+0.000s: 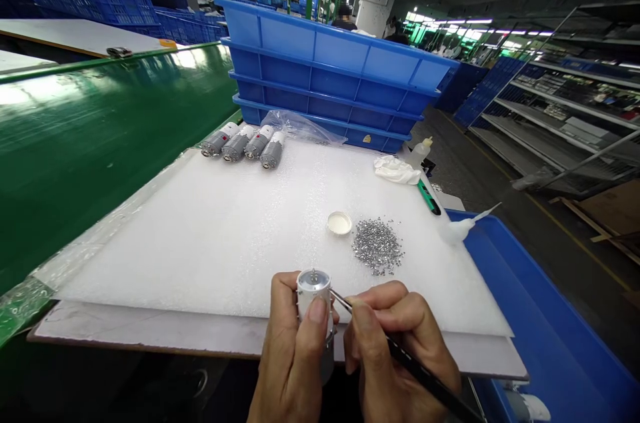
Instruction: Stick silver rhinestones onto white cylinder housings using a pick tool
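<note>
When you take hold, feel: the small motor (314,289) seems stiff, rather heavy, maybe slippery; hold its sides.
Your left hand (293,356): clamped around it, above the foam sheet's (200,243) front edge.
Your right hand (395,343): closed on a pointed tool (425,376), tip touching the motor.

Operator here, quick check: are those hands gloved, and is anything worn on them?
The left hand and right hand are bare: no gloves, finger cots, rings or cables show. The nails look short. Any sleeves lie outside the view.
</note>
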`<state>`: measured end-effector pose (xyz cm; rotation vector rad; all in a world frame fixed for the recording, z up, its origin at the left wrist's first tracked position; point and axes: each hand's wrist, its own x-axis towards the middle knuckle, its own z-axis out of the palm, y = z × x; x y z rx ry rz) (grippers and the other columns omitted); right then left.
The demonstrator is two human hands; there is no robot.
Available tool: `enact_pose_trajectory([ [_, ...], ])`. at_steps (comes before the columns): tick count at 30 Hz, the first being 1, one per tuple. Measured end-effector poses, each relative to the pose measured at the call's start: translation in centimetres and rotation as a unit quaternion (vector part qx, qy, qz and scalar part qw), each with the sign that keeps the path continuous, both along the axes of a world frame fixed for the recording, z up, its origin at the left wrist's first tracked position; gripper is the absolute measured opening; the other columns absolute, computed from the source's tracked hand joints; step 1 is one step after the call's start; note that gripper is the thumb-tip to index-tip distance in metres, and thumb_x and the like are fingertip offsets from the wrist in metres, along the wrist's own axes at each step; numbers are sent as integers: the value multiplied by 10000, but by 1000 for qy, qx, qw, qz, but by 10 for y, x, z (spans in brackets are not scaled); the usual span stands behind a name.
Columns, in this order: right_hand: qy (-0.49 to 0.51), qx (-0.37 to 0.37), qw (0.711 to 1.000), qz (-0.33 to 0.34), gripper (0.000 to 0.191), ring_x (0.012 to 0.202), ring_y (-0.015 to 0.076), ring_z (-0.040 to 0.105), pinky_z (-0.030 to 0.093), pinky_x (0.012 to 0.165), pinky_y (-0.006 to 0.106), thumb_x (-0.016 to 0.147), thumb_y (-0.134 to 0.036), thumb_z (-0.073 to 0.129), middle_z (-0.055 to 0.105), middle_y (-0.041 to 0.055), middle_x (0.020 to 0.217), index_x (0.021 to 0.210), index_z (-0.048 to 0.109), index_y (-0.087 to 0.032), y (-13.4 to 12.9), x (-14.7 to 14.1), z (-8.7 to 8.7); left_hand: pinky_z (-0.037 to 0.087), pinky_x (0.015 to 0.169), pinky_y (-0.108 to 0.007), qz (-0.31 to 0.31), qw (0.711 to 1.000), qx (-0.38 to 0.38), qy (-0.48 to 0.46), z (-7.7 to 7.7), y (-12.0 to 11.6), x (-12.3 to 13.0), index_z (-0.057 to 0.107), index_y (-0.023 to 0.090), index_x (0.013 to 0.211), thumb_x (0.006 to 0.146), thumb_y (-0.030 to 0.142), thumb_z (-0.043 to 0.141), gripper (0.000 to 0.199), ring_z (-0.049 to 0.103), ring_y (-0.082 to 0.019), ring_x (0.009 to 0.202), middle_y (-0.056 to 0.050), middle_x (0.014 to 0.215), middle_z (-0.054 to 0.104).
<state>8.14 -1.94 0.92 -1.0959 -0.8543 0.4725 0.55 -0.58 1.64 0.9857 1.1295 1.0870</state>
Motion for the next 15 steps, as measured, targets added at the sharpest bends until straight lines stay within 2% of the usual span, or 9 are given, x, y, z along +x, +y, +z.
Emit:
enact_pose_trajectory([
  [5, -33, -8, 999, 0, 209, 427, 59, 505, 403, 372, 199, 887, -148, 675, 656, -15, 773, 742, 541, -217, -2, 1, 1, 345, 540, -299, 56, 998, -9, 22, 6, -3, 6, 468, 259, 854, 947, 503, 485, 263, 470, -146, 610, 53, 667, 511],
  [10, -30, -26, 999, -26, 217, 432, 69, 519, 397, 365, 211, 887, -180, 680, 653, -20, 773, 737, 530, -226, -5, -1, -1, 385, 603, -322, 102, 989, 60, 86, 0, -5, 9, 468, 266, 929, 966, 478, 469, 215, 471, -163, 650, 31, 761, 515],
  [15, -19, -43, 998, -35, 245, 433, 64, 481, 354, 392, 235, 911, -199, 659, 650, -21, 772, 708, 524, -226, -5, -7, 5, 348, 538, -317, 124, 973, 119, 152, 1, -3, 11, 440, 269, 927, 966, 359, 453, 99, 432, -146, 564, 54, 711, 477],
])
